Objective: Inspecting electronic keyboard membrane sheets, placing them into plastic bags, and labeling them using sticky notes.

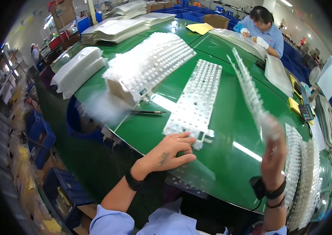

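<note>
A long white keypad sheet [195, 102] with rows of small round domes lies on the green table. My left hand [169, 150] touches its near end, the thumb apart from the bent fingers, gripping nothing that I can see. Beside that hand, a small tab with a dark window sticks out of the sheet's near corner. To the right, my right hand [272, 150] is closed on the lower end of another domed keypad sheet [248, 88], which stands up nearly edge-on and is blurred. A clear plastic film [195, 172] lies at the table's near edge below my left hand.
A tall stack of domed sheets [150, 64] stands at left beside a pencil [149, 112]. More sheets [307, 172] are piled at the right edge. A wrapped white bundle [79, 70] lies far left. Across the table, a gloved co-worker [264, 31] handles something small.
</note>
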Available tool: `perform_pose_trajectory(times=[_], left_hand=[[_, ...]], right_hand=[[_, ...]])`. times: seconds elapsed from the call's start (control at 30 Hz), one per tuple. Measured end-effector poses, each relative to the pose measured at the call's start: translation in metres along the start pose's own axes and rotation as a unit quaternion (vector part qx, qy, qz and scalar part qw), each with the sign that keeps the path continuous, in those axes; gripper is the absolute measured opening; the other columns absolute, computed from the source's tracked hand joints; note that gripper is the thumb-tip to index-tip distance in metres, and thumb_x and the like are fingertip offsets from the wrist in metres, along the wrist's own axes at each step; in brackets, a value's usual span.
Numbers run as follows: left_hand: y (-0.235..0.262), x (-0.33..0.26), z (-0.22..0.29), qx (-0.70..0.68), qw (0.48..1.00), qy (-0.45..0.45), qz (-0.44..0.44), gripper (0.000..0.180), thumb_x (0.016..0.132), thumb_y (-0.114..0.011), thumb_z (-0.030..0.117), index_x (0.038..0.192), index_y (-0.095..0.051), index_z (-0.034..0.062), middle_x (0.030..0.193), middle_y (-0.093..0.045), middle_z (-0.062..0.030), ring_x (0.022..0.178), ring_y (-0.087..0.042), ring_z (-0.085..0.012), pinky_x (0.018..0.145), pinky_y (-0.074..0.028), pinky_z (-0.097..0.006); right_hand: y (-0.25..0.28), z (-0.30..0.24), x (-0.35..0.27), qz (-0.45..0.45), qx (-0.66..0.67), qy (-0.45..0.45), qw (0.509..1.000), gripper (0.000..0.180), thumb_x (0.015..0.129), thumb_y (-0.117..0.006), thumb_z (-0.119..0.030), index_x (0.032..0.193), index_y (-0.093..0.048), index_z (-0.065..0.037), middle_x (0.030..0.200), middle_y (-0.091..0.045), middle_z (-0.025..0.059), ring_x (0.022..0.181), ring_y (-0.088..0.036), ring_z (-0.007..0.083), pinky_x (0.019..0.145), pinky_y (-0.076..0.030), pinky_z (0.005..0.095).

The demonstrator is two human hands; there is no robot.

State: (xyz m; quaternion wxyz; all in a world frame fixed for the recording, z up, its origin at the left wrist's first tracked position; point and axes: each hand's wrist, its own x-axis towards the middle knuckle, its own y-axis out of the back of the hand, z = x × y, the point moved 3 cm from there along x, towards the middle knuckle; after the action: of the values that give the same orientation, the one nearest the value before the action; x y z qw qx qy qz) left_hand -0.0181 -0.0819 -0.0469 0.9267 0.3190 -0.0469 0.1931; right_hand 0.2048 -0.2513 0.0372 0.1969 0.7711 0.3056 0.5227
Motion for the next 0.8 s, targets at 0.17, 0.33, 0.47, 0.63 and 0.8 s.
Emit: perform_pose_trajectory(times=[0.17, 0.33, 0.47, 0.63, 0.8], left_hand=[[-0.014, -0.02, 0.022, 0.009, 1.0, 0.016, -0.019, 0.021, 0.083, -0.069, 0.024, 0.078, -0.063, 0.0046, 0.121, -0.063, -0.014, 0.125, -0.048, -0.0343, 0.101, -0.036, -0.043], [-0.038, -0.04, 0.046, 0.019, 0.999, 0.03, -0.033, 0.016, 0.08, -0.07, 0.021, 0.079, -0.064, 0.006, 0.119, -0.065, -0.0076, 0.122, -0.05, -0.0295, 0.099, -0.037, -0.042], [-0.042, -0.043, 0.053, -0.005, 0.997, 0.069, -0.037, 0.013, 0.078, -0.071, 0.016, 0.078, -0.065, 0.005, 0.12, -0.065, -0.0077, 0.125, -0.047, -0.0298, 0.103, -0.033, -0.041], [-0.041, -0.037, 0.068, -0.008, 0.998, 0.067, -0.009, 0.014, 0.073, -0.072, 0.016, 0.071, -0.064, 0.0038, 0.115, -0.066, -0.0135, 0.121, -0.052, -0.0337, 0.098, -0.04, -0.042], [-0.063, -0.02, 0.086, -0.018, 0.999, -0.008, -0.038, 0.013, 0.077, -0.072, 0.017, 0.074, -0.064, 0.0075, 0.12, -0.065, -0.0074, 0.124, -0.05, -0.0317, 0.1, -0.036, -0.042]], right_hand=[[-0.031, -0.02, -0.064, -0.229, 0.034, -0.03, 0.972, 0.049, 0.068, -0.053, 0.011, 0.116, -0.054, -0.001, 0.109, -0.058, 0.0195, 0.105, -0.054, 0.0377, 0.093, -0.043, 0.0438], [-0.016, -0.027, -0.094, -0.248, 0.06, -0.058, 0.965, 0.046, 0.07, -0.058, 0.008, 0.115, -0.054, -0.002, 0.118, -0.054, 0.0196, 0.111, -0.051, 0.0391, 0.097, -0.041, 0.0445], [-0.015, -0.025, -0.103, -0.247, 0.155, -0.086, 0.953, 0.038, 0.08, -0.058, 0.003, 0.117, -0.054, -0.003, 0.119, -0.055, 0.0178, 0.114, -0.052, 0.0341, 0.098, -0.041, 0.0409], [0.025, 0.028, -0.099, 0.131, 0.417, -0.473, 0.765, 0.028, 0.097, -0.053, -0.02, 0.116, -0.059, 0.0, 0.116, -0.063, 0.0101, 0.104, -0.06, 0.0167, 0.093, -0.047, 0.0317], [0.096, 0.007, -0.104, 0.165, 0.092, -0.198, 0.962, 0.024, 0.096, -0.047, -0.007, 0.115, -0.059, 0.001, 0.118, -0.061, 0.0166, 0.109, -0.06, 0.0261, 0.097, -0.044, 0.0375]])
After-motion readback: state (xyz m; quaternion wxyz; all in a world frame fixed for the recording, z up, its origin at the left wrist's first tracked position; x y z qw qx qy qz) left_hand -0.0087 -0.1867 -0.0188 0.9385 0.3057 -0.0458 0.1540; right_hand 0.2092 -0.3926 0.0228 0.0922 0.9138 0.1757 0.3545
